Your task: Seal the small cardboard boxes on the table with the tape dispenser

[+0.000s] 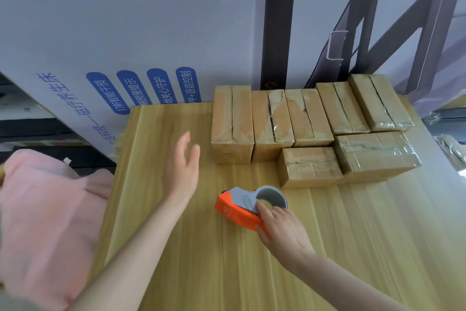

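Note:
Several small cardboard boxes (271, 121) stand in a row at the back right of the wooden table (201, 260), and two more boxes (310, 165) wrapped in clear tape lie in front of them. An orange and grey tape dispenser (242, 206) lies on the table in front of the boxes. My right hand (282, 230) grips the dispenser's handle end, fingers curled round it. My left hand (182, 167) hovers above the table with straight fingers, left of the leftmost box (232, 124) and holding nothing.
A white panel with blue printed labels (141, 91) leans behind the table's back left. A pink cloth (45, 210) lies off the left edge. Dark boards (276, 38) and a bag (365, 41) lean on the wall behind the boxes.

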Tool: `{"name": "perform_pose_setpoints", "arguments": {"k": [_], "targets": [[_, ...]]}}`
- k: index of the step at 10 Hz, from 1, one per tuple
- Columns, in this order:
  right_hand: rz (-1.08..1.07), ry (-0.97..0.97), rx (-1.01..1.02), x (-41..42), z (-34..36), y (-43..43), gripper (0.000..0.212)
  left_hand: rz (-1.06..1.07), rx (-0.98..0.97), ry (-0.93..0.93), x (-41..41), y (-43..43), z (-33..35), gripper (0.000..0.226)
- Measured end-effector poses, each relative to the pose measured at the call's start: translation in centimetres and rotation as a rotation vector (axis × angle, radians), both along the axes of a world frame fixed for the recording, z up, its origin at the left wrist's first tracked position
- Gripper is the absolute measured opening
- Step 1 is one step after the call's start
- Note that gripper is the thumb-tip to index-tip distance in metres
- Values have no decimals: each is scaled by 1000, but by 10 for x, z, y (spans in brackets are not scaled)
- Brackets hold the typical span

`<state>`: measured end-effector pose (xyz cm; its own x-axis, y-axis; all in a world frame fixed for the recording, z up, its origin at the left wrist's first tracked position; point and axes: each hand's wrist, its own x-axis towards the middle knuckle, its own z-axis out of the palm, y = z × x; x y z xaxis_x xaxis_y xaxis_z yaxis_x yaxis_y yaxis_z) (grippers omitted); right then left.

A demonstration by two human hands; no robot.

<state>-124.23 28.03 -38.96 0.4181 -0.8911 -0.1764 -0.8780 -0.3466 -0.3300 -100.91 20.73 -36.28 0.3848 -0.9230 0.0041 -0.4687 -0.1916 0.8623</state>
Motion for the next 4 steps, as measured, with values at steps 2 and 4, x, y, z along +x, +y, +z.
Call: {"name": "perform_pose_setpoints", "arguments": {"k": [2,4], "targets": [[158,264,19,5,-35,0,56,-57,132,-131,-8,88,5,35],[171,236,-21,-9,7,-2,35,-74,182,-335,-37,113,46,36]]}}
